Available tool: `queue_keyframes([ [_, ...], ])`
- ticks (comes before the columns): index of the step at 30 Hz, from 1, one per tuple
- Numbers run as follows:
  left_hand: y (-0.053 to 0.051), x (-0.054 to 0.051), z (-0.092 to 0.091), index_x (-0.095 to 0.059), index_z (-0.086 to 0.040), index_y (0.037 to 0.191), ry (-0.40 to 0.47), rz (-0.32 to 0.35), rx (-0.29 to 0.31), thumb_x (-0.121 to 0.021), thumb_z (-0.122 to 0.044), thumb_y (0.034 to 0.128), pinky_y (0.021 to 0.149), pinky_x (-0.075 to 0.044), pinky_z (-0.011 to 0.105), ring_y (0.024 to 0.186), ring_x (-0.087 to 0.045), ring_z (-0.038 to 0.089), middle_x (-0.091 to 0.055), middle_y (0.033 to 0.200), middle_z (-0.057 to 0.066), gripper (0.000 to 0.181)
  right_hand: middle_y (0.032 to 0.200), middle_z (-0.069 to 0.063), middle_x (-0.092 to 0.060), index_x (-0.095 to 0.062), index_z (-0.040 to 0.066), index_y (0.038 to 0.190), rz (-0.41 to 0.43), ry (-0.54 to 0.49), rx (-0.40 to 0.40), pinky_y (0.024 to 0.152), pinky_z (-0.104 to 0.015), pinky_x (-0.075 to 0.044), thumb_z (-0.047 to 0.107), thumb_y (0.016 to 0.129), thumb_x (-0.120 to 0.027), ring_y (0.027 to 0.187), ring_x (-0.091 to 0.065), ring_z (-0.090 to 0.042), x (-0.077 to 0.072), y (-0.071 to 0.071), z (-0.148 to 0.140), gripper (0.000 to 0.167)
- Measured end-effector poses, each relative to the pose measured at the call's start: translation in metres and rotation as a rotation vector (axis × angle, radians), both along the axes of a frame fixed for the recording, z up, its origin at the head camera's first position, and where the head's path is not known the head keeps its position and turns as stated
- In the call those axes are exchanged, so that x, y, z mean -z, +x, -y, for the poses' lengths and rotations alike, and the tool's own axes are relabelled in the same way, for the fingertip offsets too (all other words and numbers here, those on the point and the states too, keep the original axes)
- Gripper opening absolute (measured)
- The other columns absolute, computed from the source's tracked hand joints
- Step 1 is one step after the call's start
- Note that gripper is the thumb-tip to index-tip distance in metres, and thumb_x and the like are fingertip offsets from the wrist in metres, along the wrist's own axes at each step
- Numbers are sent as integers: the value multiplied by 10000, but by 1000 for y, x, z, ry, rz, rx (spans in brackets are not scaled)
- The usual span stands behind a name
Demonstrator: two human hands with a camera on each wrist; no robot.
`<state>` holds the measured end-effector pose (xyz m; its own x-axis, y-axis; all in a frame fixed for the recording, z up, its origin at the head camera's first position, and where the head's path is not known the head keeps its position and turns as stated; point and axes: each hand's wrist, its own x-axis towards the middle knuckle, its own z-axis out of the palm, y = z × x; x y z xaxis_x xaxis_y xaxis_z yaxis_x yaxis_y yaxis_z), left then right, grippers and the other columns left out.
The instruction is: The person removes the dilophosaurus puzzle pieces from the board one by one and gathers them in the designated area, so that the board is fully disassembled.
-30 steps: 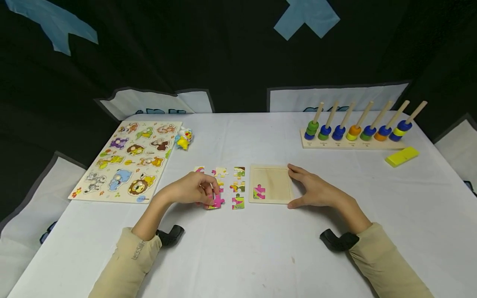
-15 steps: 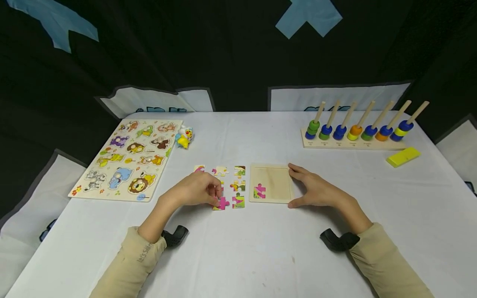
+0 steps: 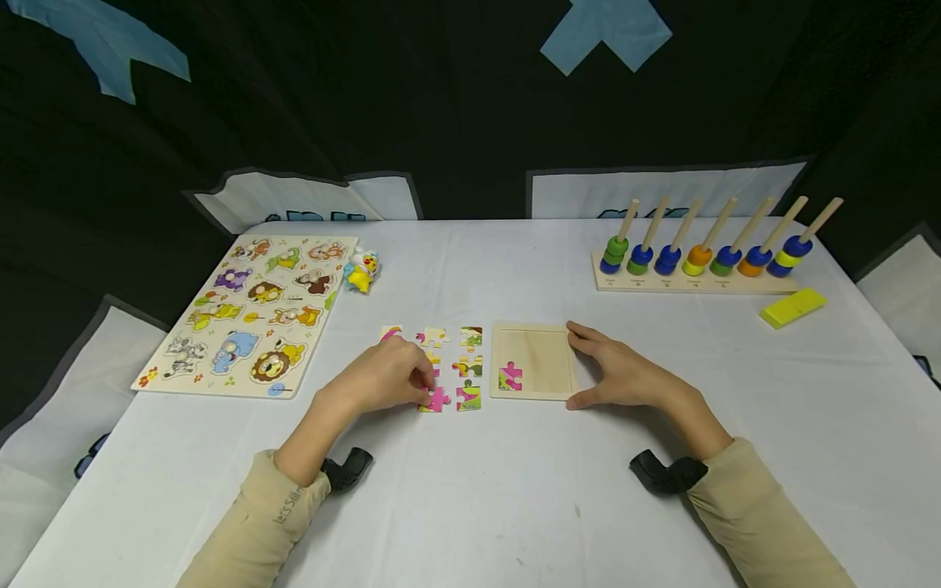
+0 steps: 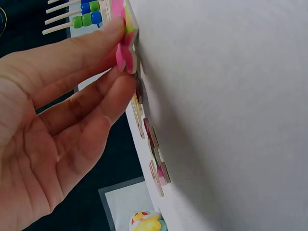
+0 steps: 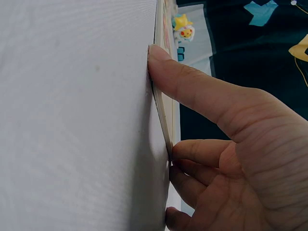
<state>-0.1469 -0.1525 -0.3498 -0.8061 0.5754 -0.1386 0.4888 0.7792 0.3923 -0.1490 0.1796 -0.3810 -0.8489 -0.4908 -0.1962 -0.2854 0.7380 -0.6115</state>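
Note:
Between thumb and fingers, my left hand [image 3: 385, 376] pinches a pink jigsaw piece [image 3: 437, 399], tilted up in the left wrist view. Several other loose jigsaw pieces [image 3: 469, 398] lie around and beyond that hand in rough rows, some hidden by it. To their right is a square wooden puzzle tray [image 3: 544, 359] with a raised rim. One pink and green piece [image 3: 510, 376] sits at its lower left. My right hand [image 3: 617, 371] holds the tray by its right side, with the thumb [image 5: 161, 67] at the near corner and the fingers toward the far corner.
A wooden animal puzzle board [image 3: 250, 314] lies at the left, with a small yellow and white toy figure [image 3: 362, 270] beside it. At the back right stands a peg rack [image 3: 694, 282] with coloured rings. A yellow block [image 3: 793, 308] lies in front of it.
My left hand has shifted slightly right with the pink jigsaw piece, which now lies nearer the right-hand row of loose pieces. My right hand and the tray stay put.

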Motion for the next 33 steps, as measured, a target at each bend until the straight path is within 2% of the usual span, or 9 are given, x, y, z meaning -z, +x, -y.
queue_keyframes([
  [13,0,1,0,-720,-128,699,44,18,11,-829,-111,716,613,-448,201,615,-522,26,-640,644,-86,112,1580,-211,-184,-293,-97,1448,-1,4,-1,1133,-572,-222,349,720,-832,1447,-171,-428,0,0,0,1010],
  [19,1,0,-1,-712,-149,667,15,1,0,-819,-102,727,597,-433,212,620,-501,44,-619,620,-101,131,1580,-212,-183,-290,-94,1451,1,3,-1,1132,-576,-220,349,721,-831,1446,-170,-430,0,0,-1,1011],
  [25,1,-1,-2,-735,-136,728,-21,-1,-10,-805,-94,739,608,-451,226,632,-528,40,-649,659,-88,82,1579,-215,-182,-290,-97,1450,-1,-2,-2,1133,-576,-215,347,721,-830,1446,-168,-432,0,0,-1,1010],
  [33,-1,-6,-7,-743,-86,801,4,-35,-16,-799,-98,740,646,-466,226,658,-535,57,-649,678,-59,83,1577,-219,-187,-295,-103,1445,-2,-8,-5,1132,-578,-216,345,721,-831,1444,-171,-436,-1,0,0,1006],
])
